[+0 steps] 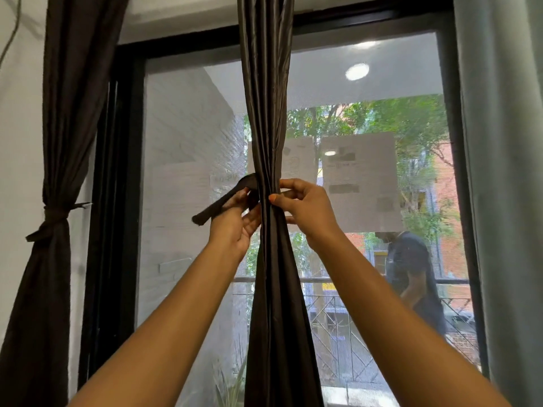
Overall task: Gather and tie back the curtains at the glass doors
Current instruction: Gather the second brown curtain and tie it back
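Observation:
A dark brown curtain [269, 113] hangs gathered into a narrow bunch in front of the glass door [188, 136]. A matching fabric tie-back strap [219, 202] wraps round the bunch at its narrowest point, with one end sticking out down to the left. My left hand [235, 224] holds that strap just left of the bunch. My right hand [302, 205] pinches the curtain at the same height from the right, thumb on the front folds; whether it also holds the strap's other end is hidden.
A second dark curtain [58, 113] at the far left is tied with its own strap [55, 214]. A pale grey curtain [505, 171] hangs at the right edge. Papers [360, 183] are stuck on the glass. A person [411, 277] stands outside by a railing.

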Demonstrator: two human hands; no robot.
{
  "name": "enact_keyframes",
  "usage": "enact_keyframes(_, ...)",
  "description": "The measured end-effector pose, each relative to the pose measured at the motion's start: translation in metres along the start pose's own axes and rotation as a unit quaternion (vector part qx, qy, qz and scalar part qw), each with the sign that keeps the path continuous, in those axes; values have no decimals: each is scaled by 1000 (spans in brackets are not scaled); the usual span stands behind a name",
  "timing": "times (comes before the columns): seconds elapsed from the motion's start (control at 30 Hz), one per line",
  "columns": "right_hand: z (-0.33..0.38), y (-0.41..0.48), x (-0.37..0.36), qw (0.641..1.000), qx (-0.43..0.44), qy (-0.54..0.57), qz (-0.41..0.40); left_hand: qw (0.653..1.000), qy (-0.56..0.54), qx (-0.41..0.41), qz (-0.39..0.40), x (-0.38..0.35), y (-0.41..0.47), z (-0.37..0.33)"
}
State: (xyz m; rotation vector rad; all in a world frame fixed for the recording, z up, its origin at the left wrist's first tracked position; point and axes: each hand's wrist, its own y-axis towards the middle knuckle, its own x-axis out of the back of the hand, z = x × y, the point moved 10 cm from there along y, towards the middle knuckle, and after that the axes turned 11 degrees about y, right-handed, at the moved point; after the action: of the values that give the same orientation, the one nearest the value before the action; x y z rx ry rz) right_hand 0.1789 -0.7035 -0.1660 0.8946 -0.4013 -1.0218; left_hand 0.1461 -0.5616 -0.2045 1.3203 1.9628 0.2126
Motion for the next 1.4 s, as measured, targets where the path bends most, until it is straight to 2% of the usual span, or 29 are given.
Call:
enact_keyframes(0.13, 3, -1, 4, 997, 44, -58, -22, 989, 130, -11, 62, -22, 0, -12)
enact_keyframes(0.23, 11, -5, 0, 993, 80, -90, -21, 968, 229, -34, 99, -31, -3, -26)
enact_keyframes(0.33, 18, -15, -7, 989, 106, -105, -1, 956, 274, -22, 97, -31, -3, -31)
enact_keyframes(0.43, 9, -20, -10, 992, 94, -79, 34, 947, 297, -3, 118, -35, -2, -35)
enact_keyframes(0.53, -2, -24, -15, 991, 67, -66, 91, 941, 324, -1, 96, -30, 9, -39)
enact_keyframes(0.63, -10, -28, -19, 985, 47, -90, 136, 920, 385, -47, 53, -21, 21, -47)
enact_keyframes(0.67, -12, -27, -13, 989, 44, -85, 109, 917, 392, -54, 47, -19, 24, -48)
enact_keyframes(0.77, -18, -22, 27, 995, 36, -70, -67, 920, 387, -50, 46, -16, 25, -46)
enact_keyframes(0.8, -21, -20, 34, 993, 29, -77, -86, 920, 384, -47, 57, -17, 25, -45)
enact_keyframes(0.87, -34, -10, 25, 996, -11, -80, -21, 924, 373, -34, 80, -22, 23, -41)
enact_keyframes(0.93, -48, -4, 6, 994, -75, -31, 77, 930, 357, -22, 87, -21, 24, -40)
enact_keyframes(1.0, -55, -3, -8, 983, -124, 17, 137, 932, 351, -13, 95, -18, 25, -38)
enact_keyframes(1.1, -55, -3, -10, 981, -119, 41, 149, 935, 336, -4, 110, -15, 25, -37)
enact_keyframes(1.17, -47, -1, 5, 991, -82, 48, 94, 929, 355, -23, 100, -13, 24, -40)
enact_keyframes(1.23, -29, -3, 22, 999, -31, 12, 30, 911, 400, -70, 73, -13, 22, -47)
enact_keyframes(1.3, -3, -7, 29, 996, 45, -76, 2, 863, 474, -174, 21, -13, 19, -60)
enact_keyframes(1.4, 27, -15, 21, 977, 131, -171, -3, 701, 593, -395, -20, -33, -7, -78)
